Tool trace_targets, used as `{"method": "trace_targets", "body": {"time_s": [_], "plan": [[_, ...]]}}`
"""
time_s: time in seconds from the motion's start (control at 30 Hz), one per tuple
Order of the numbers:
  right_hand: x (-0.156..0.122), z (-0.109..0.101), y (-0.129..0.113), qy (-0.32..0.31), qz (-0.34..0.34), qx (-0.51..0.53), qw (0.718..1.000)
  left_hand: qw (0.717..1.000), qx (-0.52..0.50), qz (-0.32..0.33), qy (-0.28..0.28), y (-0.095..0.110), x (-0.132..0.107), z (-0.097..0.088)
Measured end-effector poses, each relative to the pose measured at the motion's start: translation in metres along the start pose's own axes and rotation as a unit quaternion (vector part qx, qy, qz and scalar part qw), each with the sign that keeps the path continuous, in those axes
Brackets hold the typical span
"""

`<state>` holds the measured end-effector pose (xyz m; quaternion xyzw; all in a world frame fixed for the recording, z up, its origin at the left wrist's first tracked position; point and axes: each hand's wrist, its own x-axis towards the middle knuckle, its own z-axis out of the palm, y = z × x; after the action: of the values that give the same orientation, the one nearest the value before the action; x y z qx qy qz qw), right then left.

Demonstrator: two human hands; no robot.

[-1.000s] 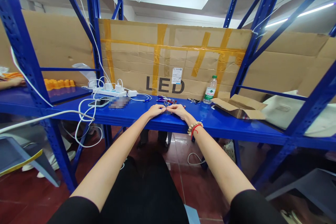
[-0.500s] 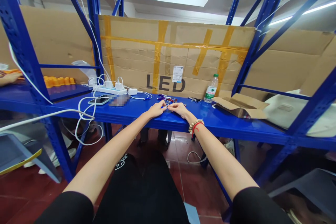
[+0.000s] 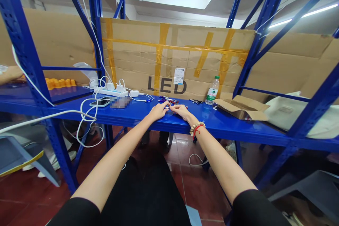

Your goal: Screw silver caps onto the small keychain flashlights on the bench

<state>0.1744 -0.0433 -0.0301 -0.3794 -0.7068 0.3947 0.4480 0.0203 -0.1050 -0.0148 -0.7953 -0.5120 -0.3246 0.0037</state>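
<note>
Both my arms reach forward to the blue metal shelf (image 3: 148,118). My left hand (image 3: 158,110) and my right hand (image 3: 180,110) rest on it with fingertips drawn together around a small item that is too small to name. Just beyond them lies a heap of small red, blue and metal parts (image 3: 167,101). A bead bracelet with a red cord (image 3: 196,128) sits on my right wrist.
A taped cardboard sheet marked LED (image 3: 169,60) backs the shelf. A white power strip with chargers (image 3: 111,91), a phone (image 3: 100,102) and cables lie left. A water bottle (image 3: 212,91) and an open carton (image 3: 242,107) stand right. Another person's arm (image 3: 10,74) shows far left.
My hands have stayed together at the same spot, with only slight finger movement. The camera tilted a little up and back down.
</note>
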Motion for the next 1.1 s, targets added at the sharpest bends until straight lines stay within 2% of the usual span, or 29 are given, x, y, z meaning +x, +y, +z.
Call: {"method": "trace_targets", "body": {"time_s": [0.3, 0.67, 1.1], "plan": [[-0.002, 0.002, -0.004, 0.011, -0.003, 0.007, 1.000, 0.999, -0.011, -0.033, 0.030, -0.001, 0.003, 0.003], [-0.001, 0.000, -0.002, 0.004, -0.024, 0.036, 0.999, 0.996, -0.079, -0.037, 0.026, -0.018, 0.013, 0.011], [-0.004, 0.001, -0.004, -0.005, -0.023, 0.042, 0.999, 0.992, -0.123, -0.018, 0.002, -0.020, 0.012, 0.012]]}}
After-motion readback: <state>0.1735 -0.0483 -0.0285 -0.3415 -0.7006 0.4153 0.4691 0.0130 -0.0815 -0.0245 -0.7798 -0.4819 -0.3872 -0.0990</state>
